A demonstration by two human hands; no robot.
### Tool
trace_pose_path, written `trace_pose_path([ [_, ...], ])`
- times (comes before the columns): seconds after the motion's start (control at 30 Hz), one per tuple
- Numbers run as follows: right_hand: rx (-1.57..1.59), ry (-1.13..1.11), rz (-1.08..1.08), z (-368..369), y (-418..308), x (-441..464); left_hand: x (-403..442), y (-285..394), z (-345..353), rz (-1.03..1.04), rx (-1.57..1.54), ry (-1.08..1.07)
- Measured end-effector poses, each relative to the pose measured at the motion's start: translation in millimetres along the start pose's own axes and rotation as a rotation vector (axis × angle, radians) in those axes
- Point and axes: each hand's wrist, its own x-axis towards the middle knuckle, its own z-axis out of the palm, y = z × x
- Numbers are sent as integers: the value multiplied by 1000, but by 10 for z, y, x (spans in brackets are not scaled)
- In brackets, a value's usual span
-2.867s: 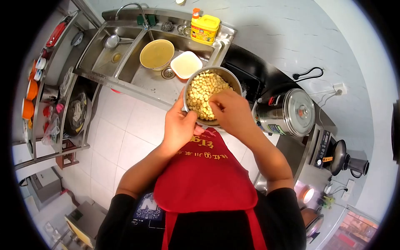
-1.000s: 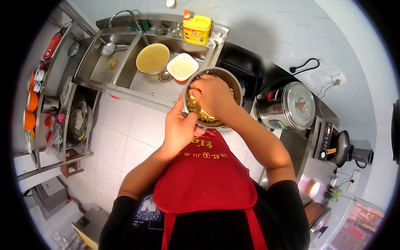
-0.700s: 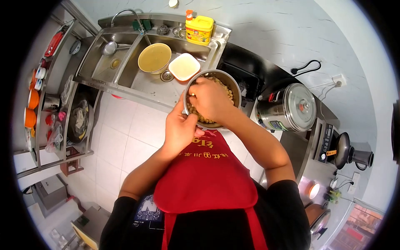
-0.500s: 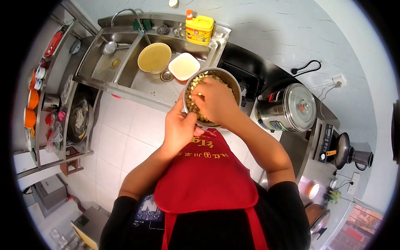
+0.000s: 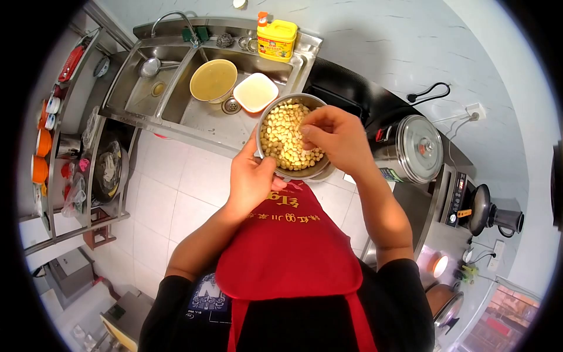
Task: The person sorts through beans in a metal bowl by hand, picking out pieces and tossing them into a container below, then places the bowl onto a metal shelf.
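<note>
A round metal pot [image 5: 262,126] full of pale yellow beans or kernels [image 5: 287,132] is in front of my body. My left hand [image 5: 251,175] is closed on the pot's near-left side, thumb over the rim and the other fingers mostly hidden beneath. Over the right half of the pot, just above the kernels, is my right hand [image 5: 334,136], fingers curled and thumb and fingertips pinched together. Whatever lies between those fingertips is too small or hidden to make out.
Beyond the pot is a steel sink [image 5: 193,120] with a yellowish basin [image 5: 214,80] and a white square bowl [image 5: 256,92]. A yellow jug [image 5: 277,41] stands on its back ledge. A lidded steel pot [image 5: 420,148] is at right, shelves [image 5: 88,146] at left.
My right hand has lifted out of the kernels and shifted right, uncovering most of the pot's contents. My left hand keeps its hold on the pot.
</note>
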Motion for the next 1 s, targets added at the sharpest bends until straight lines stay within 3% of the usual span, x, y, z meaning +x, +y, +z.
trace_pose_path([
  [0.2,16,374,-207,-435,221,-333,18,41,-37,-20,22,70],
  [0.5,-124,435,-3,-1076,917,-335,68,53,-36,36,65,85],
  [0.6,-697,517,23,-1192,1029,-296,63,46,-14,40,49,101],
  [0.77,-601,548,75,-1262,1355,-189,48,54,-18,43,15,80],
  [0.93,-707,542,181,-1218,1237,-154,43,54,-21,54,50,98],
  [1.0,-765,510,120,-1281,1355,-147,36,56,-25,29,14,88],
])
